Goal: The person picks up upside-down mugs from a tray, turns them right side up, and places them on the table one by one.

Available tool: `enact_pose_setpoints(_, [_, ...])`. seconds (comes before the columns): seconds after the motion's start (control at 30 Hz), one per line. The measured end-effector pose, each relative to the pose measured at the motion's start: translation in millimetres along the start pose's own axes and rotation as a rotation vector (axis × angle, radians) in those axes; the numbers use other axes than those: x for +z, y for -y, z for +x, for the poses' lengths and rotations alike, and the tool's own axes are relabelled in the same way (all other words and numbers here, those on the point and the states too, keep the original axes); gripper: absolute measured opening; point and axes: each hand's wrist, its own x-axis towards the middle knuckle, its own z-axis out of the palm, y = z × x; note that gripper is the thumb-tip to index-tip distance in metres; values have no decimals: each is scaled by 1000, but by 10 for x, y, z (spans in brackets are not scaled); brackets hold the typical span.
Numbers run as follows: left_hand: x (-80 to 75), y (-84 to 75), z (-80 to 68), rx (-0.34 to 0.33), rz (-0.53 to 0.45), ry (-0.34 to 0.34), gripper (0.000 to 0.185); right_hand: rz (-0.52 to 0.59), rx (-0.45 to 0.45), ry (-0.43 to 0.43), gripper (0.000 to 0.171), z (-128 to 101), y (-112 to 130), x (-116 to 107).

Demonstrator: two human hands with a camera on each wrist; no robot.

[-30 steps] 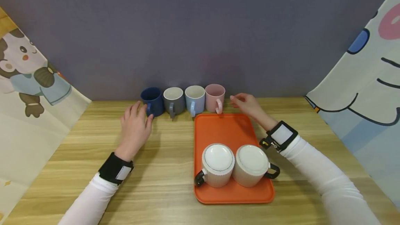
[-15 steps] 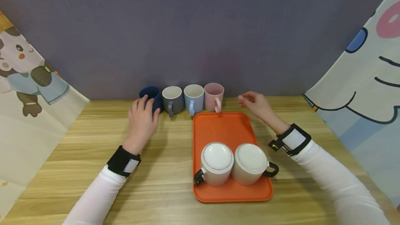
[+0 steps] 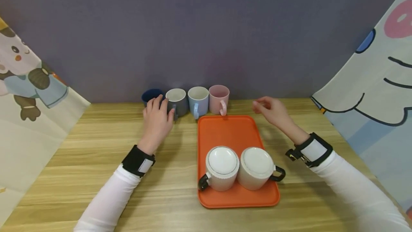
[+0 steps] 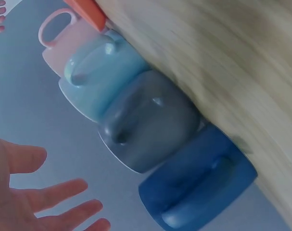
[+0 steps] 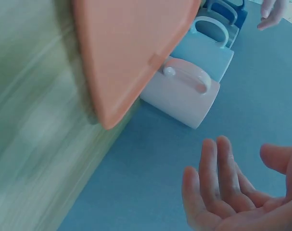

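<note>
Four mugs stand in a row against the back wall: dark blue point(image 3: 149, 95), grey point(image 3: 177, 100), light blue point(image 3: 198, 101) and pink point(image 3: 219, 98). My left hand point(image 3: 162, 109) hovers in front of the dark blue and grey mugs, partly hiding the blue one. In the left wrist view its fingers point(image 4: 64, 195) are spread and apart from the grey mug point(image 4: 150, 120) and the dark blue mug point(image 4: 198, 185). My right hand point(image 3: 265, 106) floats with relaxed fingers to the right of the pink mug and holds nothing. Its fingers point(image 5: 218, 178) lie straight near the pink mug point(image 5: 182, 98).
An orange tray point(image 3: 230, 130) lies just in front of the light blue and pink mugs. Two white ribbed mugs point(image 3: 222, 169) point(image 3: 257, 167) with black handles sit upside down at its near end. Printed cloth panels flank the wooden table point(image 3: 96, 174).
My left hand slid right, from beside the dark blue mug to the front of the blue and grey mugs. My right hand drew back to the right, away from the pink mug.
</note>
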Motion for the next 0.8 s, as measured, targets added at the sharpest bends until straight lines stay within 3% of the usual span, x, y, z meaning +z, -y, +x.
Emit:
enact_pose_setpoints(0.37, [120, -207, 57, 17, -25, 24, 40, -53, -20, 0, 42, -281, -88, -92])
enact_pose_setpoints(0.57, [198, -311, 60, 41, -29, 19, 38, -6, -41, 7, 33, -401, -129, -105])
enact_pose_setpoints(0.8, [264, -431, 72, 58, -39, 41, 39, 49, -40, 82, 32, -523, -169, -137])
